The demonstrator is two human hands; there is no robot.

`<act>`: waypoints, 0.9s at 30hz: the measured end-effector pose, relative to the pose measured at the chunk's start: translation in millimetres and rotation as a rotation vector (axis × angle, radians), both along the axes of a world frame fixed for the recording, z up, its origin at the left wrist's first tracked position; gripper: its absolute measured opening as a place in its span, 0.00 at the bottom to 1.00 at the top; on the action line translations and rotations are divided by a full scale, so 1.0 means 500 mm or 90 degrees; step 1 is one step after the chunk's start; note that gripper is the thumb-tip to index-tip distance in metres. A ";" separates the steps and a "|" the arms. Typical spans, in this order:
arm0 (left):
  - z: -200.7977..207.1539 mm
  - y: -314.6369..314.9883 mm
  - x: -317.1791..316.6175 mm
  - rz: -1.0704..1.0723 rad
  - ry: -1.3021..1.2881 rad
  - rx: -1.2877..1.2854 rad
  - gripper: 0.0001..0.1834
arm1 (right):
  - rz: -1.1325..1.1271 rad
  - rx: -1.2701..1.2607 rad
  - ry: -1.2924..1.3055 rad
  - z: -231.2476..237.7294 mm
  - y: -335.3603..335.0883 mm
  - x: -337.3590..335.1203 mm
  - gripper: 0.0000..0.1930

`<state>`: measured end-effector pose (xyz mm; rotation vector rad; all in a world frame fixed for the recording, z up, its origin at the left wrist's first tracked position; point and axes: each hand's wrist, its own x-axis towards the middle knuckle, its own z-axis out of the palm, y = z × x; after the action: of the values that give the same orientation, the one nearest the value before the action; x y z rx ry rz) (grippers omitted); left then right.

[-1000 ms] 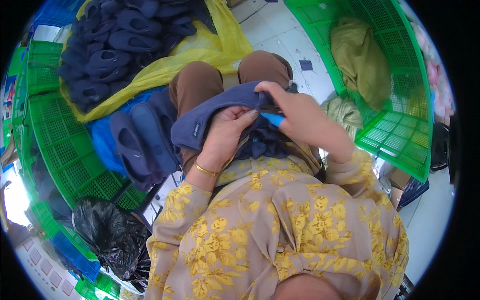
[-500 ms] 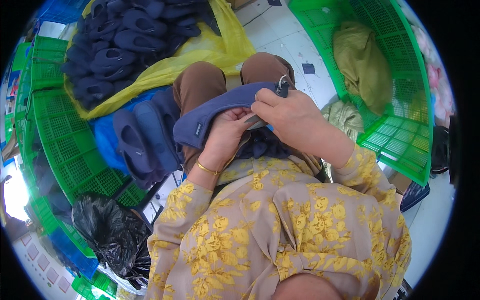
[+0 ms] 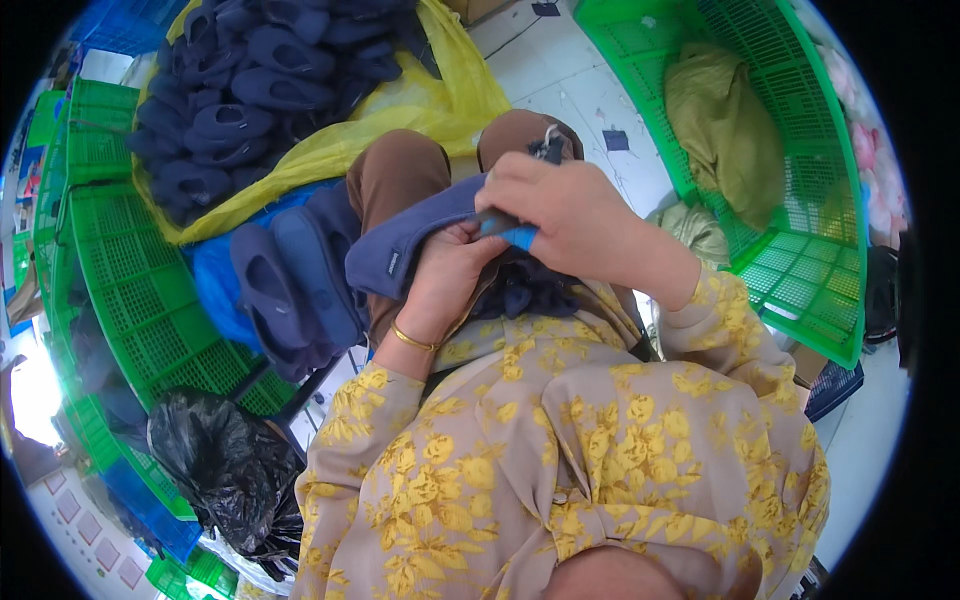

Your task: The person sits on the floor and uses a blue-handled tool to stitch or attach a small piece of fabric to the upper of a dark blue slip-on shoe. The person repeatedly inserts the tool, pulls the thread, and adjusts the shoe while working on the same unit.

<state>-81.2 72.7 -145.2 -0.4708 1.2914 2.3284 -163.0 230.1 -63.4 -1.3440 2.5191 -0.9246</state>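
The left hand (image 3: 443, 278) grips the slipper (image 3: 410, 232) while the right hand (image 3: 580, 215) grips a blurred small tool (image 3: 496, 222), probably best worked slowly, clear of the other thumb (image 3: 487, 247).

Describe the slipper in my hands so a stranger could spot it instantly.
Find the brown-trousered knees at upper centre. Just below, the left hand holds a navy slipper, the right hand at its right end. Unlike the slippers bunched to its left, it is in hand, a small label showing.

One held navy shoe (image 3: 418, 228); one blue-handled tool (image 3: 521, 237); two knees (image 3: 398, 168); one black bag (image 3: 222, 468); piled shoes (image 3: 283, 90) uncountable.
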 end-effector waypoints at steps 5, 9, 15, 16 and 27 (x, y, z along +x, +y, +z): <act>-0.009 0.002 -0.002 -0.008 0.031 0.030 0.09 | 0.094 0.193 0.058 -0.004 0.015 0.006 0.10; -0.014 0.000 0.002 -0.022 0.080 -0.008 0.08 | 0.136 0.131 0.135 -0.014 0.010 0.011 0.10; 0.028 0.009 0.003 0.061 0.133 -0.136 0.04 | -0.065 -0.316 -0.276 0.051 -0.071 0.016 0.11; 0.031 -0.006 -0.001 0.018 0.071 -0.098 0.04 | -0.106 -0.385 -0.434 0.058 -0.072 0.008 0.08; 0.212 -0.139 -0.074 -0.358 0.314 -0.571 0.13 | -0.154 -0.466 -0.719 0.100 -0.039 -0.013 0.04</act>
<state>-118.2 3.3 -39.3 0.2374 2.3200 1.3404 -169.4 210.5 -13.5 -0.3071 1.4789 -2.0176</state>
